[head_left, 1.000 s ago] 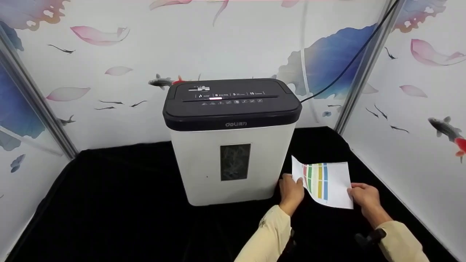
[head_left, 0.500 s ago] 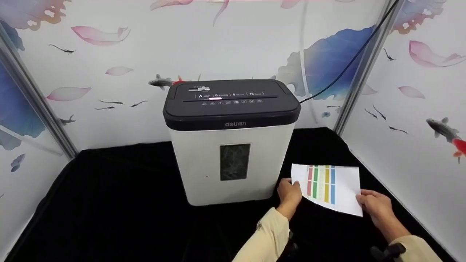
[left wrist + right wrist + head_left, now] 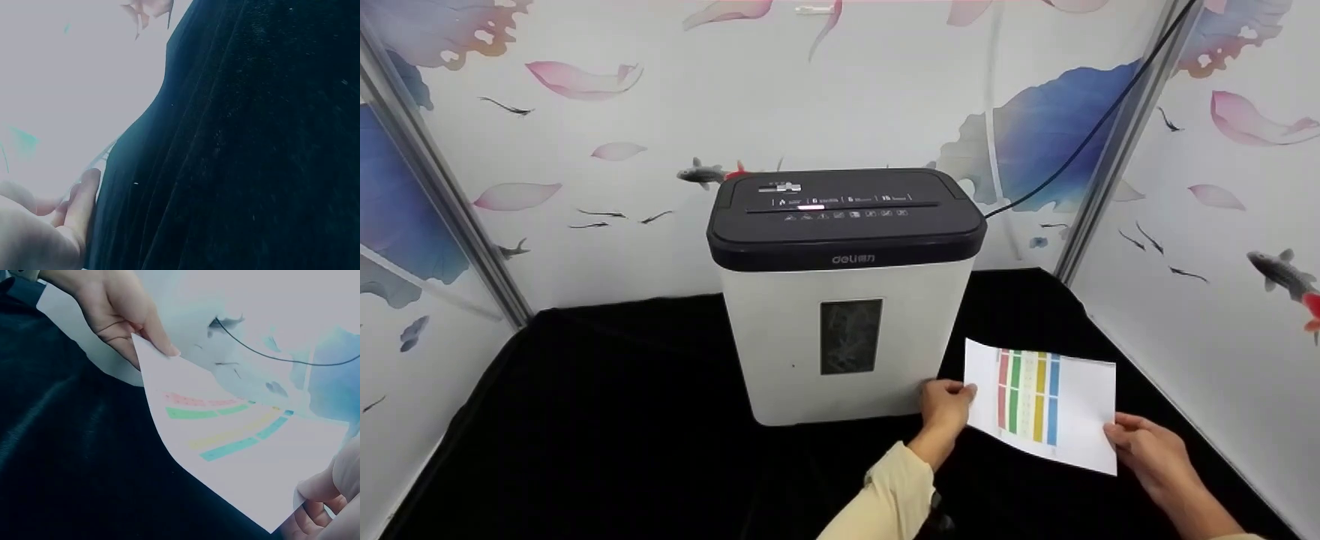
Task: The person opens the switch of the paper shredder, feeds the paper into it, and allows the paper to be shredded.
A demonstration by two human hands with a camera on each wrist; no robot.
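A white sheet of paper (image 3: 1084, 409) printed with red, green, yellow and blue bands is held up between both hands, to the right of a paper shredder (image 3: 780, 330). My left hand (image 3: 945, 412) pinches its left edge, close to the shredder's lower right corner. At the opposite edge my right hand (image 3: 1155, 454) grips the paper between thumb and fingers. In the right wrist view the sheet (image 3: 236, 478) sags in a curve, with the left hand (image 3: 121, 312) at its far side. The left wrist view shows the paper (image 3: 67, 95) washed out and the left fingers (image 3: 84, 197) at its edge.
The shredder has a dark lid (image 3: 847, 225) with a narrow slot and a small front window (image 3: 850, 336). A black cable (image 3: 1072, 150) runs from behind it up to the right. Black cloth (image 3: 622, 420) covers the surface. Printed panels (image 3: 847, 97) stand on three sides.
The sheet has come lower and to the right, and it now lies flatter in view. My right hand has moved right and down, the left slightly down. The head view has shifted a little.
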